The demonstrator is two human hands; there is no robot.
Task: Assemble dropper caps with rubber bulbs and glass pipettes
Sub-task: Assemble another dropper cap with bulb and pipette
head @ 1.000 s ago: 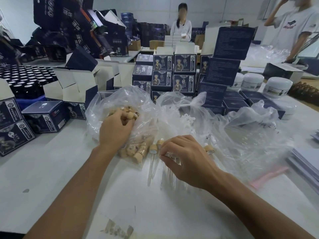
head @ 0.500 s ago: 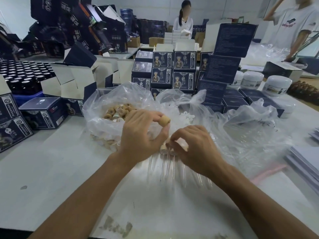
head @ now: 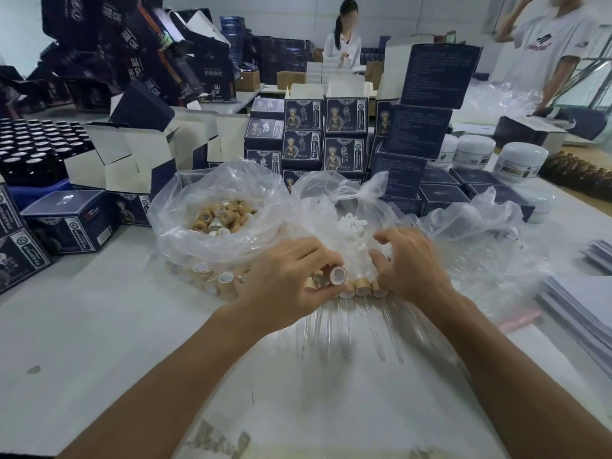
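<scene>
One cap (head: 337,275) is now out of the bag (head: 185,226), pinched in the left hand (head: 284,283); the right hand (head: 410,263), fingers curled and holding nothing I can see, has moved to the bulbs (head: 351,223), probably the next piece.

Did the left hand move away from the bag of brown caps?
Yes. The left hand, pinching one cap, came out of the bag of brown caps and moved right and nearer, beside the right hand.

We have a single view, worn on the head, looking forward and down. It sits close over the white worktable (head: 99,326), and the stacked dark-blue printed cartons (head: 344,134) lie farther off.
</scene>
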